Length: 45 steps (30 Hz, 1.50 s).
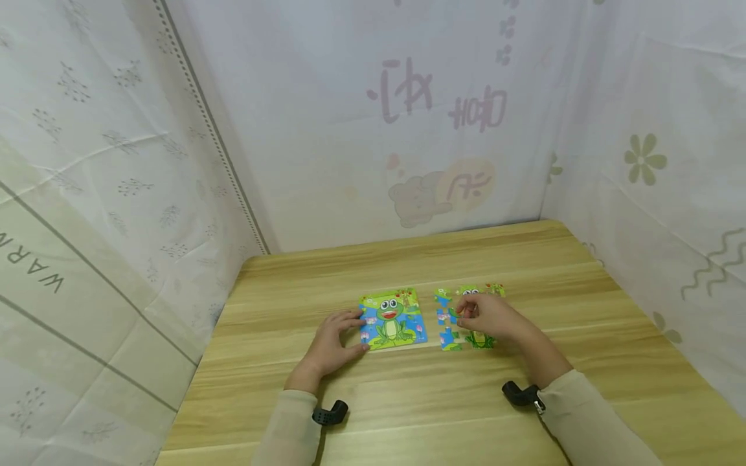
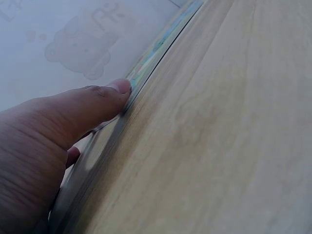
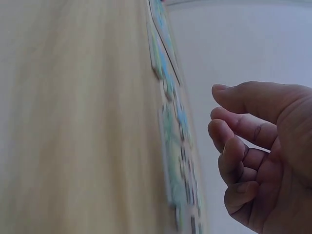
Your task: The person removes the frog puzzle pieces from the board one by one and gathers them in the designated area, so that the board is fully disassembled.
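Note:
A square frog picture board (image 1: pixel 393 320) lies flat on the table in the head view. My left hand (image 1: pixel 335 343) rests at its left side, with the fingers on the left edge and the thumb near the lower left corner. The left wrist view shows the thumb (image 2: pixel 105 100) touching the board's edge. To the right lie several frog jigsaw pieces (image 1: pixel 449 338), with gaps between some of them. My right hand (image 1: pixel 489 315) hovers over these pieces and hides part of them. In the right wrist view its fingers are loosely bent, thumb and forefinger apart, with nothing visible between them.
The wooden table (image 1: pixel 408 401) reaches back to a pale printed curtain (image 1: pixel 326 129), with more curtains at both sides. A black wrist mount (image 1: pixel 331 413) sits on the left wrist and another mount (image 1: pixel 520 393) on the right.

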Tool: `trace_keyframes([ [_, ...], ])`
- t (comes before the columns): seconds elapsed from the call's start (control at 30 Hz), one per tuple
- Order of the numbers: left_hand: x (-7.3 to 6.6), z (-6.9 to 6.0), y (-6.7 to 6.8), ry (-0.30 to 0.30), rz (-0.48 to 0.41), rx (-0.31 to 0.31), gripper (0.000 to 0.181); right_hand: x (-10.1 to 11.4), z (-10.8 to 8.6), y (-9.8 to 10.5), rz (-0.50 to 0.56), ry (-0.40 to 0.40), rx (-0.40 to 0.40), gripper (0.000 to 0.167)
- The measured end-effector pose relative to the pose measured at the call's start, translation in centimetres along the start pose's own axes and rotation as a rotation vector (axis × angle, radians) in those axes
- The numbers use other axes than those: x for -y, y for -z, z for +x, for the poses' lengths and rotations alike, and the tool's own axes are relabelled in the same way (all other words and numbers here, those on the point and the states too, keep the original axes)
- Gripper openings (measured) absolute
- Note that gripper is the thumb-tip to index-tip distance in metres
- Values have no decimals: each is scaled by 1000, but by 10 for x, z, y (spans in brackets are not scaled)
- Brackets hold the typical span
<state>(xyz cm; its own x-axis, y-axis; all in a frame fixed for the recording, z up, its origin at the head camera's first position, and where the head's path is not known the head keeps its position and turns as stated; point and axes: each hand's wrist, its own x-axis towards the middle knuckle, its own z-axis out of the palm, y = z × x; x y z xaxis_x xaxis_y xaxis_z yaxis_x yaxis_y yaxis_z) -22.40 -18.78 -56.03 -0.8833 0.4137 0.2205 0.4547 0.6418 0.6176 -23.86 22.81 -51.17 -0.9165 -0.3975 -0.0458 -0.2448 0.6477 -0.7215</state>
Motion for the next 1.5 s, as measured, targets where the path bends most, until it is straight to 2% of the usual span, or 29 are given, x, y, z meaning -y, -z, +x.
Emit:
trace_keyframes([
  [0.17,-1,0,0,3,4,2,55,12,12,-8,4,16,32,21],
  [0.27,-1,0,0,7,4,3,55,18,20,-14,-44,40,39,21],
  [0.43,0,-1,0,6,-2,-4,55,31,32,-25,-65,66,68,22],
  [0.67,0,-1,0,2,4,-8,55,47,41,-41,-87,113,100,29],
  [0.97,-1,0,1,6,3,-3,56,54,47,-55,-111,64,154,48],
  [1.13,0,0,0,2,7,-2,56,55,47,-56,-104,39,164,40],
  [1.5,-1,0,0,7,4,-9,55,57,48,-57,-53,44,174,30],
])
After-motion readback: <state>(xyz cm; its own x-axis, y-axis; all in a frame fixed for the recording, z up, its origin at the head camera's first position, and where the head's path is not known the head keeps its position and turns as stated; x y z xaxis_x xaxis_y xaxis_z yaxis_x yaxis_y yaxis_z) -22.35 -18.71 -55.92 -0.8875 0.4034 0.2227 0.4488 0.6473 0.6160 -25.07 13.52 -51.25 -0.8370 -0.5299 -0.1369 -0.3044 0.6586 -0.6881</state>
